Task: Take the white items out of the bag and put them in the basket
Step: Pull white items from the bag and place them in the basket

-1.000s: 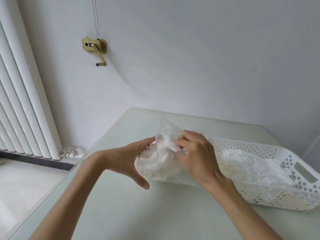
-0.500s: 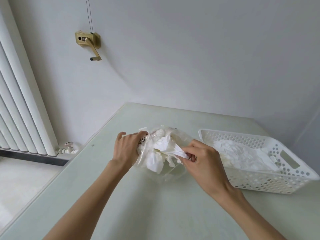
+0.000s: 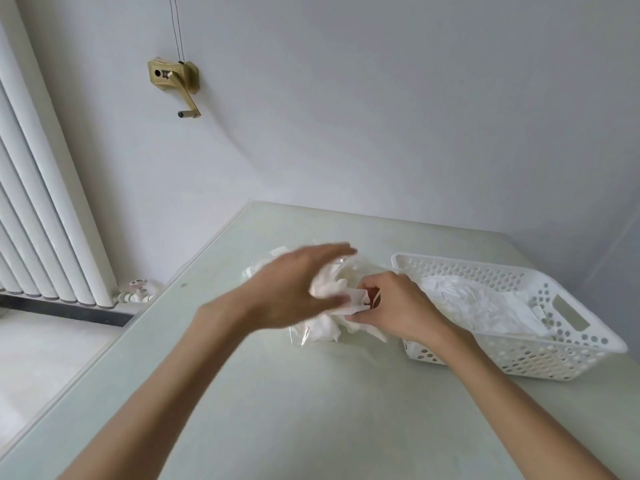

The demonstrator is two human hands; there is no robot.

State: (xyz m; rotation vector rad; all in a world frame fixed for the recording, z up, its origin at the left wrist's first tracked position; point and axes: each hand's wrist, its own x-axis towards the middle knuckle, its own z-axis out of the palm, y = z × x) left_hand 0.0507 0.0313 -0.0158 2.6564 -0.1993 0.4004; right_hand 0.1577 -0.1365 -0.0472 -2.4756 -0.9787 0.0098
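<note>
My left hand (image 3: 298,289) was over the clear plastic bag (image 3: 311,332), fingers stretched out nearly straight and spread toward the far right, the thumb underneath near the white stuff. It was blurred, so I could not tell whether the fingers were touching the bag or just above it; nothing was clasped in it. My right hand (image 3: 394,306) sat just right of it, fingers curled and pinching a piece of the white items (image 3: 349,306) at the mouth of the bag, with a fold of white sticking out between the fingertips.

The bag lay on the pale green table (image 3: 277,410), roughly in the middle, crumpled, with more white pieces bunched inside and spilling at its near edge. Right of it, almost touching my right wrist, stood the white perforated basket (image 3: 571,355), its long side running from near-left to far-right. A heap of white pieces (image 3: 478,303) already lay inside it, filling most of the floor.

To the far left, beyond the table's edge, a white radiator (image 3: 45,202) stood against the wall with a valve (image 3: 136,291) at its foot. Higher on the wall hung a brass crank handle (image 3: 175,81) with thin cords rising from it.
</note>
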